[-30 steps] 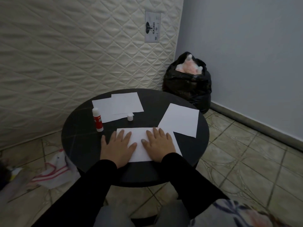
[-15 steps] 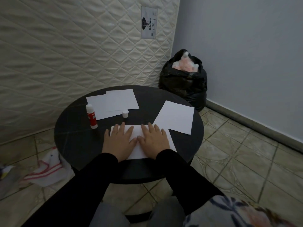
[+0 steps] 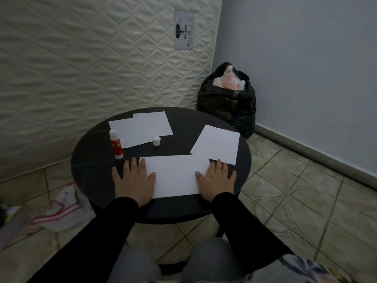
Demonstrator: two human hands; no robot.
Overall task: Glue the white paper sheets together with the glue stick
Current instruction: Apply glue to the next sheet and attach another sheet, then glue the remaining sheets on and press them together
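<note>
Both palms flat, fingers spread, on the sheet [image 3: 175, 175]. Glue stick [image 3: 116, 144] stands upright approx 11 o'clock of my left hand [image 3: 132, 181], way closer than my right hand [image 3: 216, 181].

Our left hand [image 3: 133, 181] and right hand [image 3: 216, 180] lie palm down, well apart, fingers [image 3: 134, 163] spread flat and pointing forward. Our wrists are straight. Both forearms, in black sleeves [image 3: 244, 225], reach forward and converge slightly from our lap; neither hand grips anything.
</note>
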